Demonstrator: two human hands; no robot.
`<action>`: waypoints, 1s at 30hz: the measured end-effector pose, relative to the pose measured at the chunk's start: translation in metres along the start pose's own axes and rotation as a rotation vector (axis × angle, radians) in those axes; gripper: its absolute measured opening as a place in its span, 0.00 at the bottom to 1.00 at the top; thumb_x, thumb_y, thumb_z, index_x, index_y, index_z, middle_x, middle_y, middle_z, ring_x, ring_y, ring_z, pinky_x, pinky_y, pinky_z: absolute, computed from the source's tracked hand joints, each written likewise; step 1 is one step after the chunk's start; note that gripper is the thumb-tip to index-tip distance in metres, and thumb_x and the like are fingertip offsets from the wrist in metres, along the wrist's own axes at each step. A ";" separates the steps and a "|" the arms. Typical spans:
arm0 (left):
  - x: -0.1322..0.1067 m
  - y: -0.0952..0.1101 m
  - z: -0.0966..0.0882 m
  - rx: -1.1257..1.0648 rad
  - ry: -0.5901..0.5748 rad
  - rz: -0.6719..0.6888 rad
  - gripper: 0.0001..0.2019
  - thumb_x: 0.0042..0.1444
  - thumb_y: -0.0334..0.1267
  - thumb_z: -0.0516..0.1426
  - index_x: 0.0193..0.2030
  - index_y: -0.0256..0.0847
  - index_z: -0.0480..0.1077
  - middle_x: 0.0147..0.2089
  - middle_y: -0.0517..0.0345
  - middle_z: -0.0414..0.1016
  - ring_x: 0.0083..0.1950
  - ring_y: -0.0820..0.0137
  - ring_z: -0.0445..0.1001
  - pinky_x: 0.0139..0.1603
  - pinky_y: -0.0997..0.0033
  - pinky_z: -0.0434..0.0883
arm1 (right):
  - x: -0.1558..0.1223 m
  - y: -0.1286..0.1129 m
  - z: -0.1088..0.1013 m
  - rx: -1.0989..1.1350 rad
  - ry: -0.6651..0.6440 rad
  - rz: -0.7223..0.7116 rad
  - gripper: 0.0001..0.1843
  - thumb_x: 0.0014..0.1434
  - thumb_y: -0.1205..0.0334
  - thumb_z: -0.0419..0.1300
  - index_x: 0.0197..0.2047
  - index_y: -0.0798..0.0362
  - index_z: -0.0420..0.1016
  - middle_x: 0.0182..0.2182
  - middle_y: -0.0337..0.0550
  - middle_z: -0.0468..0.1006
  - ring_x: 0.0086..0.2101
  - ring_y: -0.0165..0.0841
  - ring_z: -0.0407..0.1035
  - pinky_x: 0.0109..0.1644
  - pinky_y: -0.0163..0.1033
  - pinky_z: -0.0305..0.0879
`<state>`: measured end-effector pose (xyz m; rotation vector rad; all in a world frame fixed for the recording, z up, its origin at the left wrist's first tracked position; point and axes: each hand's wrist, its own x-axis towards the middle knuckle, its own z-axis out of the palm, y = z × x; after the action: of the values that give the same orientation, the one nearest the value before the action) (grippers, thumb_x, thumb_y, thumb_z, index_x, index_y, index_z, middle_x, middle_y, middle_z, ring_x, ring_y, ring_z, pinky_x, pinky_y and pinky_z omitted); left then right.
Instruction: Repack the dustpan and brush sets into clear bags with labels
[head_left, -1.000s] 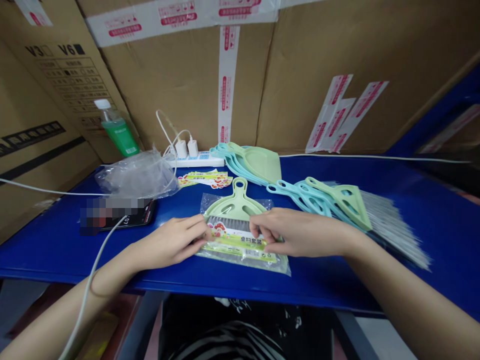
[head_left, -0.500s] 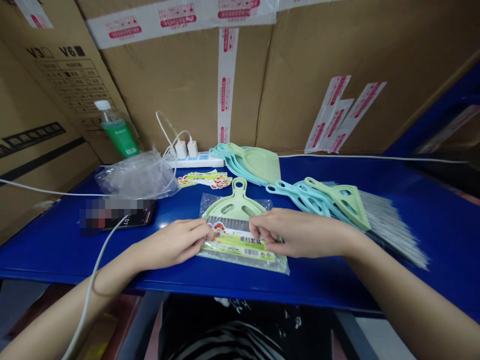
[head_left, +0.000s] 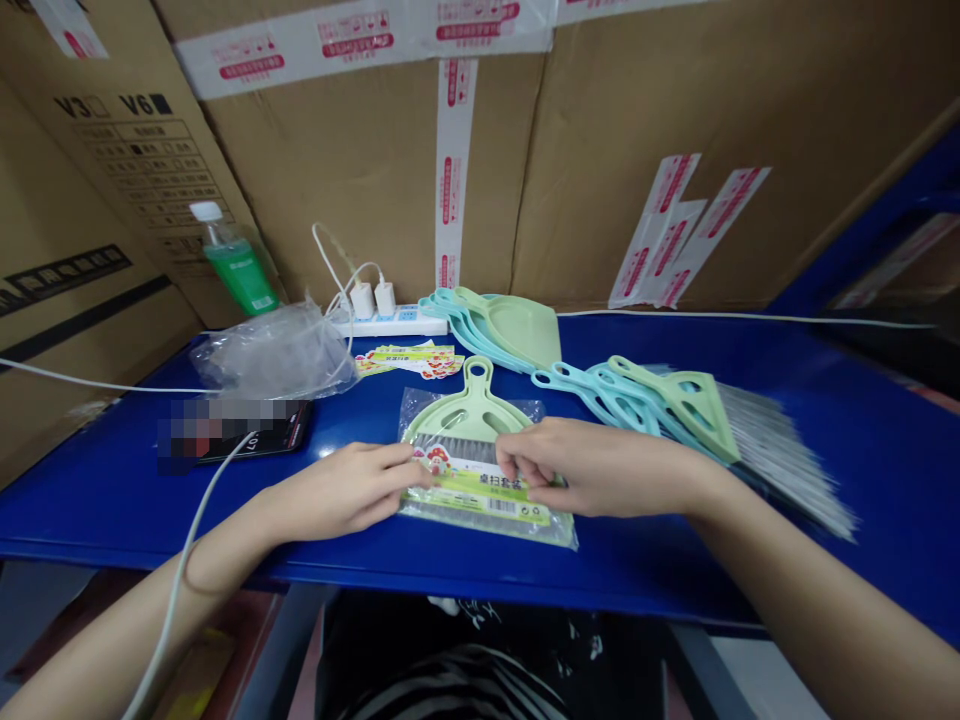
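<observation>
A: Where are the hands?

B: Apart, at either side of the pale green dustpan [head_left: 480,401], which lies in a clear bag [head_left: 564,533] by the middle of the table [head_left: 337,562]'s front edge, its handle toward the back edge. The left hand [head_left: 352,487] has its fingertips at the left end of the printed card [head_left: 469,498]; the right hand [head_left: 581,465] curls over the card's right part. I can't tell whether either pinches anything.

A: How would you treat that card?

B: Lightly, I think: level below the grey bristles [head_left: 461,449], both ends worked evenly, because such thin film probably wrinkles.

A: Anything in the way?

B: The white cable [head_left: 182,545] from the phone [head_left: 281,432] crosses the left forearm and could tug. The brushes [head_left: 784,455], bristles toward the right edge, lie close beyond the right hand, so a wide swing might knock them.

A: And behind?

B: Loose cards [head_left: 409,359] sit before the power strip [head_left: 409,322]; stacked dustpans [head_left: 529,328] lie beside it at the back edge. Crumpled plastic [head_left: 266,350] and a green bottle [head_left: 244,275] occupy the back left corner, against cardboard boxes [head_left: 592,140].
</observation>
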<state>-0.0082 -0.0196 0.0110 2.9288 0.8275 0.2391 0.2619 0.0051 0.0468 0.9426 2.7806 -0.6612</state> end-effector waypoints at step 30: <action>0.000 -0.005 0.009 0.075 0.082 -0.127 0.13 0.66 0.36 0.44 0.42 0.41 0.68 0.36 0.58 0.79 0.32 0.72 0.77 0.32 0.75 0.67 | 0.002 0.005 -0.001 0.017 -0.008 0.101 0.12 0.52 0.78 0.51 0.31 0.50 0.59 0.23 0.33 0.65 0.27 0.30 0.61 0.34 0.35 0.57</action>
<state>-0.0096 -0.0161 0.0017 2.9375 1.0529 0.3264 0.2631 0.0100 0.0454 1.0727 2.7041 -0.6722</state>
